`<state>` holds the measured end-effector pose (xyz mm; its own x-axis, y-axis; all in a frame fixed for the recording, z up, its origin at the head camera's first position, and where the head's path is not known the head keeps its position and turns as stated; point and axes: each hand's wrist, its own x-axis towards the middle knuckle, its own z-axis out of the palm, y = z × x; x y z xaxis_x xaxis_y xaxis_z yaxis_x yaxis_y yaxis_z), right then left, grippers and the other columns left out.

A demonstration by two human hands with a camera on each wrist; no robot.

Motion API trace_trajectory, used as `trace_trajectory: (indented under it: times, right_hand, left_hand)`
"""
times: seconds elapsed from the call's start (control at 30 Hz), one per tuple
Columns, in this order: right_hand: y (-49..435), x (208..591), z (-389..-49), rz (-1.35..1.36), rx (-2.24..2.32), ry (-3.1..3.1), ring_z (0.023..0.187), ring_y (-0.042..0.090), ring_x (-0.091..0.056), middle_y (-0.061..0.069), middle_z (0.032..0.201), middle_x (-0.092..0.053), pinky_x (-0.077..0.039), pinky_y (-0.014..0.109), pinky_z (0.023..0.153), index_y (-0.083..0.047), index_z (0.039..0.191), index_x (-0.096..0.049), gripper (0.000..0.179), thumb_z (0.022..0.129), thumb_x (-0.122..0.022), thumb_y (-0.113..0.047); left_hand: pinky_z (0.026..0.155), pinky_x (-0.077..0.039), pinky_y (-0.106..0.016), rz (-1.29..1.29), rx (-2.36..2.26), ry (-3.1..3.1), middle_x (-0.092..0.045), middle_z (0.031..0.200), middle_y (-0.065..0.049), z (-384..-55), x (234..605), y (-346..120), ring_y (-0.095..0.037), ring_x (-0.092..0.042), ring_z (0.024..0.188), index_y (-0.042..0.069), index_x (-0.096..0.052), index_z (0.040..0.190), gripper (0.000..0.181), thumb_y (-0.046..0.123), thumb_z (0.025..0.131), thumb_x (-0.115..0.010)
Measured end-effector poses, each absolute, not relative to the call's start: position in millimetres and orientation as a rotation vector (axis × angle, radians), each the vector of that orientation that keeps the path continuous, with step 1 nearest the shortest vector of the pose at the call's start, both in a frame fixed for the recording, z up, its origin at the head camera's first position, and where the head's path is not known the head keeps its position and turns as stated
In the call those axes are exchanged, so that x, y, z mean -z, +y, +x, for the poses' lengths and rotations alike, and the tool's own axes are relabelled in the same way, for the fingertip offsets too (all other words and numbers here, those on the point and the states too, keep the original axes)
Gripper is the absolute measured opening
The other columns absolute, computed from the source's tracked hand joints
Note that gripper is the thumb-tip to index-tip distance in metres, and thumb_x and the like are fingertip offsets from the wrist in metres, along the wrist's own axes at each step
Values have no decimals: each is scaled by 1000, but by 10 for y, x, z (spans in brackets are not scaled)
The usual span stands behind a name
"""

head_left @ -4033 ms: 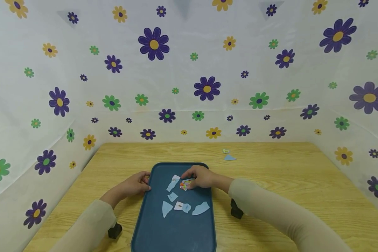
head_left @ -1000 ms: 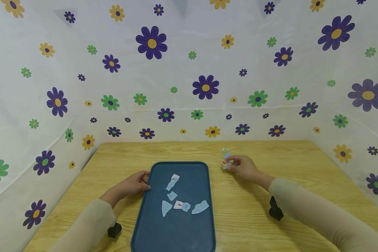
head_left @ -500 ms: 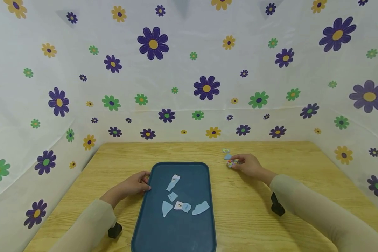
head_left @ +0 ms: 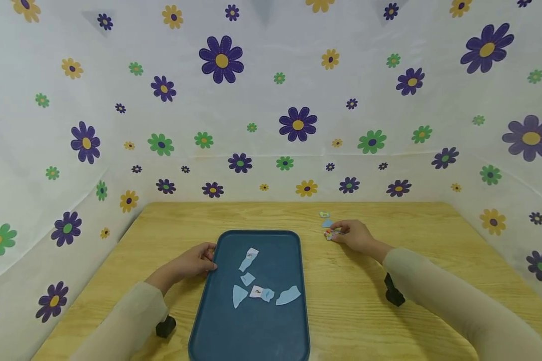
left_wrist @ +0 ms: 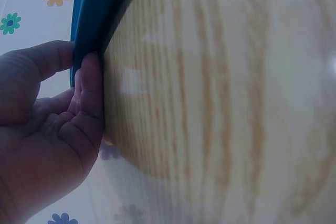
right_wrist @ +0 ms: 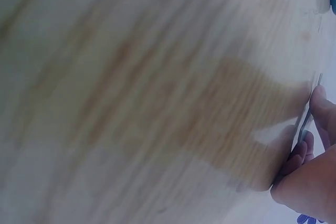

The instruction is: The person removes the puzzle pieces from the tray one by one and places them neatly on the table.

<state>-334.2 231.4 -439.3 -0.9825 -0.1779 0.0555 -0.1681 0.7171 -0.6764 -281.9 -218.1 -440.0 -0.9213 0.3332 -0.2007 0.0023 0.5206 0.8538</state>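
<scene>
My left hand (head_left: 193,262) grips the left rim of a dark blue tray (head_left: 248,336); in the left wrist view the thumb and fingers (left_wrist: 90,85) lie on either side of the tray's edge. My right hand (head_left: 356,235) is right of the tray and pinches a flat multicoloured puzzle piece (head_left: 328,234), low over the wooden table. In the right wrist view the piece (right_wrist: 304,121) appears edge-on as a thin sheet between thumb and fingers. Just beyond it lie a light blue pointed piece (head_left: 326,223) and a small yellow-green piece (head_left: 324,214).
On the tray lie several pale blue pieces, among them a long one (head_left: 249,259), a small one (head_left: 248,279), a wedge (head_left: 239,296), a pink-and-blue one (head_left: 262,293) and a curved one (head_left: 288,296). A flower-printed sheet (head_left: 253,100) encloses the table (head_left: 388,281).
Over four seconds my right hand has taken the multicoloured piece off the tray to the table at right, below the light blue piece. It has barely moved lately. The left hand stays put.
</scene>
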Motion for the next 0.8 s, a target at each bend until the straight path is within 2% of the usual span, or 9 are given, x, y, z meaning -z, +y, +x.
trace_trajectory:
  times: [0.4, 0.8]
  right_hand:
    - [2320, 4394, -3376, -287, 1114, 2884, 88, 25, -54, 12, 100, -60, -44, 40, 77, -3, 117, -68, 29, 90, -69, -13]
    - [2313, 4359, -3386, -252, 1097, 2860, 88, 26, -53, 12, 99, -59, -45, 40, 77, -2, 118, -67, 30, 91, -69, -13]
  left_hand:
    - [69, -48, -34, 268, -1364, 2413, -46, 97, -13, -2819, 4376, -2177, -23, -50, 82, -9, -36, 140, 57, -3, 89, -61]
    - [68, -49, -34, 245, -1364, 2419, -46, 97, -13, -2817, 4383, -2167, -23, -51, 82, -9, -38, 139, 57, -2, 88, -62]
